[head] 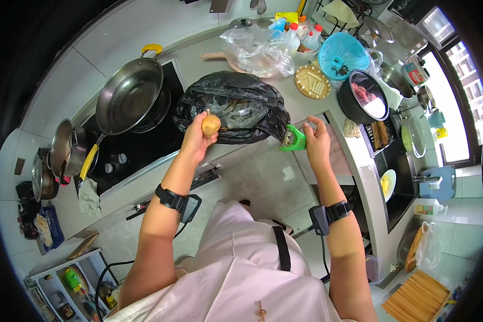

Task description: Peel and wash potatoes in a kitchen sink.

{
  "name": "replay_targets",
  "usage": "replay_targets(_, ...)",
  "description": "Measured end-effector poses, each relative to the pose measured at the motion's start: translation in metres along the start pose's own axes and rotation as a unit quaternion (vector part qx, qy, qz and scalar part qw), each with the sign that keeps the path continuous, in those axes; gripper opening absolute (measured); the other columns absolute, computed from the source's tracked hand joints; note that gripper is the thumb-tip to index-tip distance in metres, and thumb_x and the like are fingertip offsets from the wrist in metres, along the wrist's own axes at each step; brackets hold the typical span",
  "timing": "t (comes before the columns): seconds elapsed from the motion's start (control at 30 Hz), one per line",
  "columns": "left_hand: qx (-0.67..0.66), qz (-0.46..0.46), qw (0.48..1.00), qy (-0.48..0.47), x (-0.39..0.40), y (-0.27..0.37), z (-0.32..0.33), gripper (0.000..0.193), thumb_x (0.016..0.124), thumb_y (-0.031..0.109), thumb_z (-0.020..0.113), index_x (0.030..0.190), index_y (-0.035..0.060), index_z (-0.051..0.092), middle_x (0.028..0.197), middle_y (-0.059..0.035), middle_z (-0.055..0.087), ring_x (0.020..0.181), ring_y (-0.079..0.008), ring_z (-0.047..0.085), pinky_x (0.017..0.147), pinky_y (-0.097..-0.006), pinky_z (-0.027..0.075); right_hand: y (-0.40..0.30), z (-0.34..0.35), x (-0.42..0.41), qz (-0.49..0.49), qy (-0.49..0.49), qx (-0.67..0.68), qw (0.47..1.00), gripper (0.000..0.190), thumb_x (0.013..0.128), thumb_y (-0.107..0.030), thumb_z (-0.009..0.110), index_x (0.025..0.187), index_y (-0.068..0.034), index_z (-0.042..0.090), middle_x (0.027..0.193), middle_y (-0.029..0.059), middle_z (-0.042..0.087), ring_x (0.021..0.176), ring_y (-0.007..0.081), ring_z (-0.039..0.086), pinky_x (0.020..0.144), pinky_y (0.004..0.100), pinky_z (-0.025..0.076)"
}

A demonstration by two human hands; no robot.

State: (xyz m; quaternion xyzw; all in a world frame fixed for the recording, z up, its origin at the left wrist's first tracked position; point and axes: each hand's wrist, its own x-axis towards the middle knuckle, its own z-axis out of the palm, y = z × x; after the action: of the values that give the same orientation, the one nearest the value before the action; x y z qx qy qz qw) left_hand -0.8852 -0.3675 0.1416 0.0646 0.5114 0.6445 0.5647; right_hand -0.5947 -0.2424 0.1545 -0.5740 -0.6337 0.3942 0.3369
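Observation:
My left hand (197, 139) holds a round, yellowish-brown potato (211, 124) over the near edge of a black plastic bag (241, 86), which lies open on the counter beside the cooktop. Crumpled clear plastic shows inside the bag's mouth. In my right hand (318, 139) is a green-handled peeler (296, 139), held just right of the bag, its head pointing left. The potato and the peeler are well apart. Whether the peeler touches the bag's edge, I cannot tell.
A large wok (131, 96) with yellow handles stands on the cooktop at left. A round woven tray (312, 82), a blue lined basket (343, 56) and a black pot with meat (362, 96) stand at right, near the sink (402, 197). Bottles (292, 40) stand behind.

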Motion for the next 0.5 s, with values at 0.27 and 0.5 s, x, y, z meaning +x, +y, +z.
replay_targets(0.27,-0.13,-0.083,0.964,-0.217,-0.029,-0.013,0.062,0.031,0.095,0.03,0.051,0.108,0.0022,0.056,0.099,-0.0139,0.064,0.08,-0.0245,0.063,0.073,-0.0356,0.054,-0.036,-0.015,-0.038,-0.067,-0.161,0.121,0.977,0.016,0.088,-0.017,0.064,0.095,-0.003,0.065,0.057,-0.004,0.046,0.053,0.0044,0.038,0.049,0.0245,0.032)
replay_targets(0.5,-0.077,-0.138,0.946,-0.282,-0.04,-0.054,0.144,0.034,0.094,0.023,0.051,0.124,0.0061,0.05,0.114,-0.0131,0.061,0.096,-0.0255,0.062,0.088,-0.04,0.051,-0.039,-0.066,-0.057,-0.127,-0.094,0.014,0.987,0.015,0.086,-0.014,0.064,0.093,-0.002,0.064,0.054,0.0033,0.048,0.05,0.0094,0.042,0.048,0.0279,0.034)
